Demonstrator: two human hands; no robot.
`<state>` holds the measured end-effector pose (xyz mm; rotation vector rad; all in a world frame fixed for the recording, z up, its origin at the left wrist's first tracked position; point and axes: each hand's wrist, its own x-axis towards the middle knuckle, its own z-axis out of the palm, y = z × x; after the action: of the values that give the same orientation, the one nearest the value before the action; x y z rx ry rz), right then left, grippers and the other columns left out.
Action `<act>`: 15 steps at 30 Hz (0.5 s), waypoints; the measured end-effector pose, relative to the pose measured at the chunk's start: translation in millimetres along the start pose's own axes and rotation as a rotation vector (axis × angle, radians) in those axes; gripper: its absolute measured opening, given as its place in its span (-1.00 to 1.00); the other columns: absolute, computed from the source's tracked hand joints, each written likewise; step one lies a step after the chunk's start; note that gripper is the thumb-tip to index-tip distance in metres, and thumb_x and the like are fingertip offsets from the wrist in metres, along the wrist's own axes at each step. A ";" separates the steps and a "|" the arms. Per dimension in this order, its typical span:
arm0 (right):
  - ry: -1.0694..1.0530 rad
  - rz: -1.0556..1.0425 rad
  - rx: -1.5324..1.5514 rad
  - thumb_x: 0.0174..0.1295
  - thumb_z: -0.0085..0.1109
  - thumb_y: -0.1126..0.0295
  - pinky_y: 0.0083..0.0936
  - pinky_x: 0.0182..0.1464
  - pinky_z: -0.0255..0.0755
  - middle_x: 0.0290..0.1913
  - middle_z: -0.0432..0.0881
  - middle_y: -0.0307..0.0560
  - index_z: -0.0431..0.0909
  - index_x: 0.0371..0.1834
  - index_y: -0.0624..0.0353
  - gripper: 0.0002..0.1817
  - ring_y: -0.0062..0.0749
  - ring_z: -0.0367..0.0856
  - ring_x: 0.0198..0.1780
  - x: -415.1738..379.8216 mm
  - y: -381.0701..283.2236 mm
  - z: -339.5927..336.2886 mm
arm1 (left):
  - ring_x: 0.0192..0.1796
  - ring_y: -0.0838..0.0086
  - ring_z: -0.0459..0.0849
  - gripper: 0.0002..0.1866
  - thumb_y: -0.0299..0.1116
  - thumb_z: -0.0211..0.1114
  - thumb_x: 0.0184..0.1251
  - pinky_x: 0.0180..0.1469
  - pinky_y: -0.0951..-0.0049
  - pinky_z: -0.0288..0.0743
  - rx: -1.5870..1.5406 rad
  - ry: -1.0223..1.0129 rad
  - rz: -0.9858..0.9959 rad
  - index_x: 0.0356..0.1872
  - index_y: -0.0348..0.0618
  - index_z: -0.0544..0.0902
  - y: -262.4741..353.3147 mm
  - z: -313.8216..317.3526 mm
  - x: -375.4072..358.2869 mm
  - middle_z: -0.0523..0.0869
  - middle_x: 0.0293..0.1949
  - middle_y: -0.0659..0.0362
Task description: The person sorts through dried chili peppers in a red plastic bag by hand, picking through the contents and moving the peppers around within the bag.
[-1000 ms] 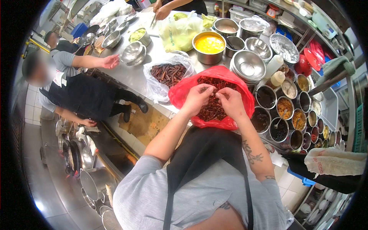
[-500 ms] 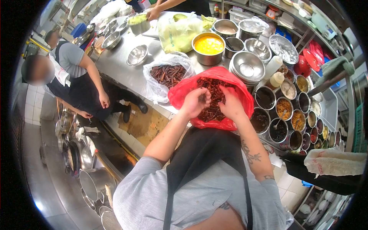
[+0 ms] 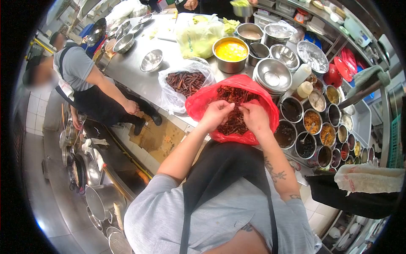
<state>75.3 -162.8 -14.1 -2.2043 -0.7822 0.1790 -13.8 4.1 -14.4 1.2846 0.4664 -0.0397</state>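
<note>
Red crinkled plastic bag [image 3: 196, 95]: gaping at the near edge of the stainless-steel worktable [image 3: 127, 63], just in front of the person's body.
Forearms: both reach forward from the body and converge over the bag's mouth; the right forearm [image 3: 275, 167] carries a dark tattoo whose marks cannot be read.
White cloth with red print [image 3: 368, 178]: hangs at the right; its lettering is creased and illegible.
Translucent white plastic bag [image 3: 168, 99]: just beyond the red one to its left, spread around larger dark-brown dried pieces [image 3: 186, 82].
Thin see-through bag of pale green leaves [image 3: 198, 42]: farther back; green printing on its front is too blurred to read.
Dried dark-red strips [image 3: 236, 128]: heaped inside the red bag, beneath both hands.
Left hand [image 3: 216, 115]: angled inward, fingers curled, thumb and forefinger drawn near each other.
Right hand [image 3: 256, 117]: facing it, similarly curled, fingertips near the left's; whether either hand pinches a strip cannot be told.
Orange scale with white dial [image 3: 301, 15]: on the back shelf, markings too small to read.
</note>
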 end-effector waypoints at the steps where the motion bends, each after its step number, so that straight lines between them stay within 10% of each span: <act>1: 0.033 -0.001 0.006 0.27 0.24 0.25 -0.02 -0.06 0.53 -0.22 0.69 0.20 0.73 -0.17 0.16 -0.77 0.18 0.67 -0.14 0.0 -0.5 1.1 | -0.61 0.65 0.35 -0.72 -0.21 0.31 0.49 -0.59 0.55 0.14 0.018 0.013 0.001 -0.41 -0.13 0.56 -2.3 -1.6 1.1 0.44 -0.62 0.37; 8: 0.058 -0.100 0.167 0.22 0.31 0.34 -0.10 -0.07 0.56 -0.25 0.70 0.18 0.72 -0.21 0.20 -0.82 0.12 0.69 -0.17 4.3 -1.2 -0.9 | -0.38 0.57 0.62 -0.75 -0.31 0.43 0.30 -0.27 0.48 0.52 0.753 0.106 0.372 -0.12 -0.27 0.71 2.3 1.9 -7.0 0.69 -0.48 0.18; 15: 0.087 -0.024 0.361 0.22 0.33 0.32 -0.26 -0.01 0.57 -0.22 0.74 0.16 0.72 -0.18 0.27 -0.76 -0.05 0.73 -0.17 1.5 -10.6 6.3 | -0.37 0.68 0.60 -0.81 -0.31 0.35 0.39 -0.33 0.50 0.46 0.523 0.043 0.308 -0.22 -0.26 0.71 -2.4 1.5 1.8 0.71 -0.46 0.18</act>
<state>69.2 -152.5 -10.7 -1.8485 -0.6697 0.1949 -12.4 2.4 -16.9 1.8632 0.2972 0.1333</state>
